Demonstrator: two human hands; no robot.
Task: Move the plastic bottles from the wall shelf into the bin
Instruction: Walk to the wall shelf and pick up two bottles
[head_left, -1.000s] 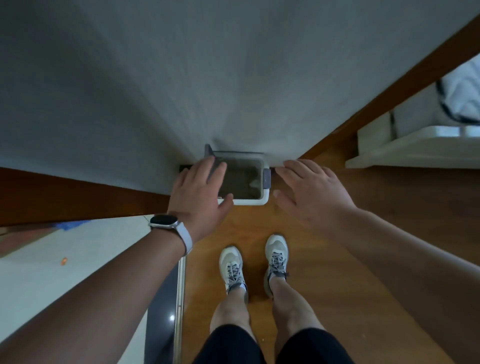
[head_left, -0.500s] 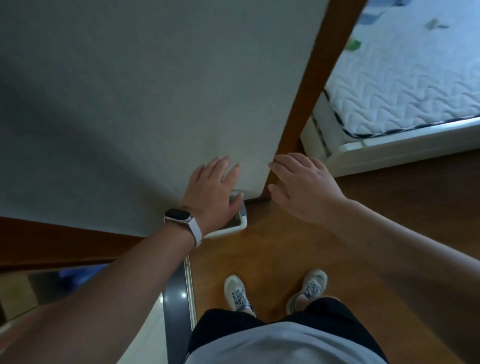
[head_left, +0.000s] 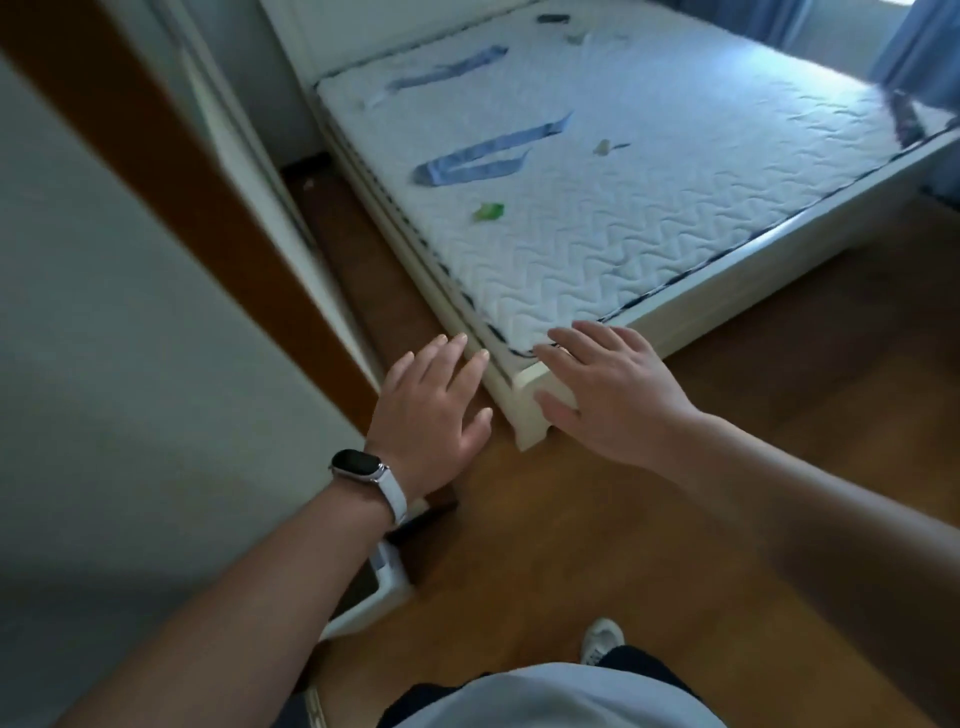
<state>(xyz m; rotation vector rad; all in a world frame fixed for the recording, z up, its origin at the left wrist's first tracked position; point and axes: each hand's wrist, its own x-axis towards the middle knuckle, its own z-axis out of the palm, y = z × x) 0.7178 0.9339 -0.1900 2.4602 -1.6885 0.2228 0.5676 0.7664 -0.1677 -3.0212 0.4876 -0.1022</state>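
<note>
Left hand (head_left: 431, 410) and right hand (head_left: 613, 395) hover, each grip spread and empty, at the near corner of the bed (head_left: 535, 415); bin (head_left: 382, 587) beneath the left forearm; bottles unseen, probably light, crushable; hold mid-body.

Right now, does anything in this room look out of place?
Yes: the bare mattress has no sheet and is littered with loose blue strips, a green scrap and a small pale bit.

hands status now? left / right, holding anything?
Left hand: open, fingers straight, holding nothing.
Right hand: open, fingers spread, holding nothing.
</note>
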